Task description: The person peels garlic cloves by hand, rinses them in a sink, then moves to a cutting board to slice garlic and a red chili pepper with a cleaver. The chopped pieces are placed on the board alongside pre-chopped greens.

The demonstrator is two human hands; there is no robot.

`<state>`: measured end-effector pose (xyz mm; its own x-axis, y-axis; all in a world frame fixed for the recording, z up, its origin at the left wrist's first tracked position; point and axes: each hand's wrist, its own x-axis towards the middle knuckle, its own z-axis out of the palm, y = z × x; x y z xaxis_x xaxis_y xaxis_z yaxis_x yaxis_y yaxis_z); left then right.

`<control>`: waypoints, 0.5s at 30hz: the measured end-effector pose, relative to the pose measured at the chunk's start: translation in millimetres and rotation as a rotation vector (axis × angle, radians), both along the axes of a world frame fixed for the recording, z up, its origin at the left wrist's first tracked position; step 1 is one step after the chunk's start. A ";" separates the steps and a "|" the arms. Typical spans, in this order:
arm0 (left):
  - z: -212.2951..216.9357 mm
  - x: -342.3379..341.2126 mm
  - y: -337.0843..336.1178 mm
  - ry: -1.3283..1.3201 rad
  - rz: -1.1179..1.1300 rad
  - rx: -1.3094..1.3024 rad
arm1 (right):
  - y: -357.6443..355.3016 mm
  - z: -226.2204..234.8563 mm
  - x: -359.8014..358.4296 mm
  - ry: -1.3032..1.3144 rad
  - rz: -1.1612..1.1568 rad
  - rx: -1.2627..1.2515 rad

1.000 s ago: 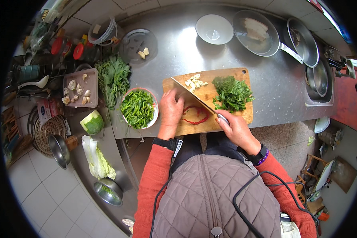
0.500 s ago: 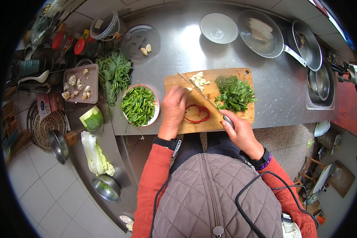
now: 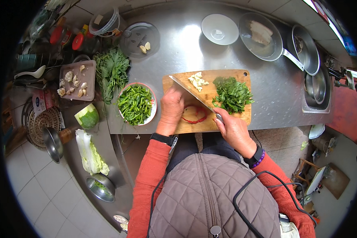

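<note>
My right hand (image 3: 236, 133) is closed round the handle of a kitchen knife (image 3: 193, 93). Its blade slants up and left across the wooden cutting board (image 3: 226, 123). Just left of the blade is my left hand (image 3: 172, 105), fingers curled and slightly blurred; the garlic clove at its fingertips is hidden now. Chopped garlic (image 3: 198, 81) lies beyond the blade at the board's far edge. Cut leafy greens (image 3: 232, 94) are heaped on the right side. Close to the near edge, red chilli pieces (image 3: 194, 121) lie in a loose curve, partly in the blade's shadow.
Left of the board stands a bowl of cut green stems (image 3: 135, 104). Two garlic cloves (image 3: 145, 47) rest on a clear lid (image 3: 133, 33). A white bowl (image 3: 219, 29) and a pan with meat (image 3: 261, 37) stand behind. Farther left are a garlic tray (image 3: 90, 83) and cabbage (image 3: 90, 152).
My left hand has turned slightly, and the pale clove at its fingertips has gone out of sight. The knife's blade has swung a little left and lies closer to that hand.
</note>
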<state>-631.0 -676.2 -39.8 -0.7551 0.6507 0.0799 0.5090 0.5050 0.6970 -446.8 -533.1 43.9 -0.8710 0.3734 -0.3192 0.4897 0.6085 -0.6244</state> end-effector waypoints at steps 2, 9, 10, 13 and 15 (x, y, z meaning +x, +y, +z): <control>1.5 -1.1 0.0 -0.006 -0.010 0.002 | 0.2 -4.1 -4.0 0.012 -0.011 -0.013; -3.0 -1.1 9.5 -0.006 0.004 0.171 | 2.2 -3.5 -0.9 0.016 -0.046 -0.084; -4.3 -1.9 9.5 0.014 -0.004 0.115 | 3.3 -4.7 -1.6 0.028 -0.044 -0.059; -5.6 -2.8 7.0 0.046 -0.024 0.009 | 1.0 -10.3 -5.7 -0.106 -0.032 -0.011; -4.9 -3.5 6.7 0.042 -0.029 0.034 | 1.7 -12.4 -7.7 0.010 -0.056 -0.045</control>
